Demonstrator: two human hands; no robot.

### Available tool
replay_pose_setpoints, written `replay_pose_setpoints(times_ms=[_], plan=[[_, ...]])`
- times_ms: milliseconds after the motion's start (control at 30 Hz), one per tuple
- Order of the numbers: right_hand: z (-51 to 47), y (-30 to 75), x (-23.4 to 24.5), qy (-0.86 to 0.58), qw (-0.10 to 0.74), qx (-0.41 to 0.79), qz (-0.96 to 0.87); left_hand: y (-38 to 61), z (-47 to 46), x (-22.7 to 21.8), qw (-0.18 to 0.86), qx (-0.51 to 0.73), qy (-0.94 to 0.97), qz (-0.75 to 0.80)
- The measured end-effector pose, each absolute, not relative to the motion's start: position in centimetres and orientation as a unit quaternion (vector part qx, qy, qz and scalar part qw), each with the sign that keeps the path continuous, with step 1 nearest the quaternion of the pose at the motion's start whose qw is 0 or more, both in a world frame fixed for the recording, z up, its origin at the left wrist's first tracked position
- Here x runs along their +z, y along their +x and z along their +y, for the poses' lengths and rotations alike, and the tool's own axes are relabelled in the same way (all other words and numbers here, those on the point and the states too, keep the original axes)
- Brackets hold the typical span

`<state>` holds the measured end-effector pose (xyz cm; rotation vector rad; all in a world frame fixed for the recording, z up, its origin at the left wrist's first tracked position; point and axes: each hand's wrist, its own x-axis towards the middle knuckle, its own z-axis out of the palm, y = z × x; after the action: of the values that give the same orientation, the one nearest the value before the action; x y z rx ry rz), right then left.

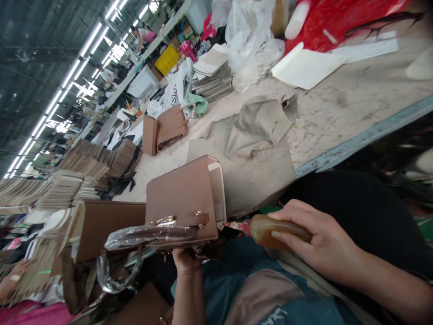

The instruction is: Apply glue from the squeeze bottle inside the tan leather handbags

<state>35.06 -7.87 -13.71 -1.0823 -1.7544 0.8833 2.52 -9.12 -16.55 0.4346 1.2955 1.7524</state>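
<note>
My left hand (185, 260) grips a tan handbag (181, 194) from below, its fingers mostly hidden under the bag. The bag is tilted, with its pale inner side edge facing right. A handle wrapped in clear plastic (149, 235) hangs across the bag's lower front, near gold-coloured metal fittings. In my right hand (313, 237) is a squeeze bottle (265, 229) of amber-brown content, fingers wrapped round it. Its red, smeared nozzle points left at the bag's lower right edge; whether it touches there I cannot tell.
On the worktable (324, 113) lie a crumpled grey cloth (259, 124), another tan bag (171, 126) and a stack of flat pieces (213, 76). More brown bags and stacked panels (91, 160) stand at left. Another person's hand (15, 277) shows at far left.
</note>
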Motion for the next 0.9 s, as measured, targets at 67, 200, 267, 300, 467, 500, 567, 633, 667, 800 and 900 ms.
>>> replay_pose_setpoints(times_ms=[67, 200, 267, 300, 467, 500, 567, 633, 667, 800, 900], plan=[[-7.9, 35.1, -13.9, -0.438, 0.436, 0.356, -0.701, 3.1, -9.0, -16.3, 0.401, 0.727, 0.16, 0.534], [-7.9, 35.1, -14.0, -0.435, 0.436, 0.354, -0.703, 3.9, -8.8, -15.9, 0.371, 0.733, 0.162, 0.547], [-7.8, 35.1, -14.1, -0.438, 0.435, 0.351, -0.704, 3.9, -8.8, -15.9, 0.364, 0.73, 0.18, 0.55], [-7.8, 35.1, -14.1, -0.441, 0.435, 0.351, -0.703, 3.8, -8.8, -16.0, 0.363, 0.727, 0.189, 0.552], [-8.0, 35.1, -14.1, -0.433, 0.439, 0.356, -0.702, 3.7, -8.8, -15.9, 0.363, 0.72, 0.2, 0.557], [-8.0, 35.1, -14.1, -0.431, 0.439, 0.356, -0.703, 3.8, -8.7, -15.8, 0.357, 0.722, 0.195, 0.559], [-8.1, 35.0, -14.1, -0.436, 0.437, 0.353, -0.703, 4.0, -8.6, -15.5, 0.348, 0.724, 0.184, 0.566], [-8.0, 35.0, -14.2, -0.444, 0.44, 0.351, -0.697, 4.1, -8.6, -15.4, 0.347, 0.724, 0.177, 0.569], [-8.0, 35.0, -14.2, -0.447, 0.443, 0.353, -0.693, 4.1, -8.6, -15.4, 0.347, 0.724, 0.177, 0.57], [-7.8, 34.6, -14.5, -0.461, 0.458, 0.37, -0.663, 3.9, -8.7, -15.6, 0.342, 0.721, 0.187, 0.573], [-7.8, 34.3, -14.5, -0.48, 0.443, 0.417, -0.632, 3.8, -8.8, -15.7, 0.333, 0.725, 0.187, 0.573]])
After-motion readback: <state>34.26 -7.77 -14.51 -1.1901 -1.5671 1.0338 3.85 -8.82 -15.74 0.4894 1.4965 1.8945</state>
